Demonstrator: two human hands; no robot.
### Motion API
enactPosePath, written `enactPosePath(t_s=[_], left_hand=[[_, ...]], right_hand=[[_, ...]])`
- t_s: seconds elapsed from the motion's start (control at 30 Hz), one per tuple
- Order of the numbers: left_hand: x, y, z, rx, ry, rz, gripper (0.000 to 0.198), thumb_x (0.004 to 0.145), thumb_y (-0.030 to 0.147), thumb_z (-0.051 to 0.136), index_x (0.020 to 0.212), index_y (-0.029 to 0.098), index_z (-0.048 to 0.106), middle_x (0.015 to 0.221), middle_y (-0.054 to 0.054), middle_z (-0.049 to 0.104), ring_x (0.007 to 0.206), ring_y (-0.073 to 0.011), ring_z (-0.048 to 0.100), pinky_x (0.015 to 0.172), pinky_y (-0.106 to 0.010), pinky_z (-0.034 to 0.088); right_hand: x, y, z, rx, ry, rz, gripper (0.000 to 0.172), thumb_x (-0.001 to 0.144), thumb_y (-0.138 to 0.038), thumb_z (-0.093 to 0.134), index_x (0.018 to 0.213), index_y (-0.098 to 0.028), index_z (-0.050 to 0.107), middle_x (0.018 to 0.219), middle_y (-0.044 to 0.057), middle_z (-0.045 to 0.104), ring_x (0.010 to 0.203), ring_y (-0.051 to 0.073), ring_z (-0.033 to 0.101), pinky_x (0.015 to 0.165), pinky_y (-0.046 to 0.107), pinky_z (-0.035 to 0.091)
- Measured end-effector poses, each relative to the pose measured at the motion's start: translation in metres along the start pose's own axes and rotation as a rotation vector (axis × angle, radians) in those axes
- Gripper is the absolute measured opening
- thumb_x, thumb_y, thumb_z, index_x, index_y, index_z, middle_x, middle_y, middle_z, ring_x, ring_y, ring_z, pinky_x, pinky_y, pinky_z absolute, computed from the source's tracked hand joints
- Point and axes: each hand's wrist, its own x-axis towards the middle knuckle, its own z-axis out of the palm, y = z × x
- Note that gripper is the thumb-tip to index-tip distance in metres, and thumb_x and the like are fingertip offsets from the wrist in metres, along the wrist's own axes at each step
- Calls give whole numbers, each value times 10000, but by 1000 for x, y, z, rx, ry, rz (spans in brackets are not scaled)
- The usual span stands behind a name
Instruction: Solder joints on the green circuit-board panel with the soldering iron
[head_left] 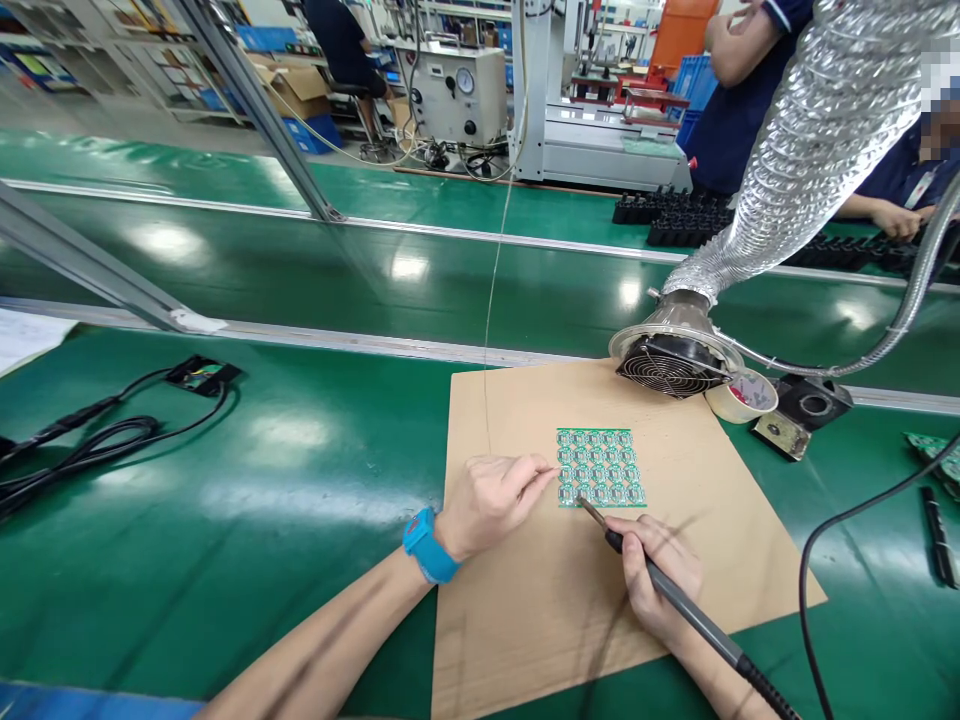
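Note:
A small green circuit board panel (600,467) lies on a brown cardboard sheet (525,620). My left hand (491,500), with a blue wristband, pinches a thin solder wire (491,330) that runs up out of view; its end meets the panel's left edge. My right hand (660,575) holds a black soldering iron (675,590) like a pen, its tip touching the panel's lower left corner.
A fume extractor fan (667,360) on a silver flexible duct (810,150) hangs just behind the sheet. A tape roll (742,395) and black iron stand (806,405) sit at right. Black cables (82,440) lie left. People stand beyond the conveyor belt (375,270).

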Motion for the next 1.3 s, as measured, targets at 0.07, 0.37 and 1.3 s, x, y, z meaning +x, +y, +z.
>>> enactPosePath(t_s=[0.07,0.37,1.3], left_hand=[[-1,2,1,-62,-116,-88,106,964,265,577,892,199,619,606,56,607,495,-80,503,534,-250,346],[2,8,10,-269,-368,-371,156,897,299,628,786,193,657,549,65,473,503,-77,414,529,-218,311],[6,-1,0,-391,-420,-304,86,789,101,573,740,169,594,754,39,592,665,-80,518,639,-224,397]], right_hand=[[1,-1,-1,-3,-6,-3,285,890,-59,517,1065,-223,670,850,32,744,691,188,692,621,330,561],[0,0,0,16,-23,-6,264,901,-52,512,1061,-194,667,862,38,741,710,172,691,638,309,549],[2,-4,-4,71,-82,-74,259,893,-43,480,1024,-169,665,835,46,739,694,164,687,654,312,548]])
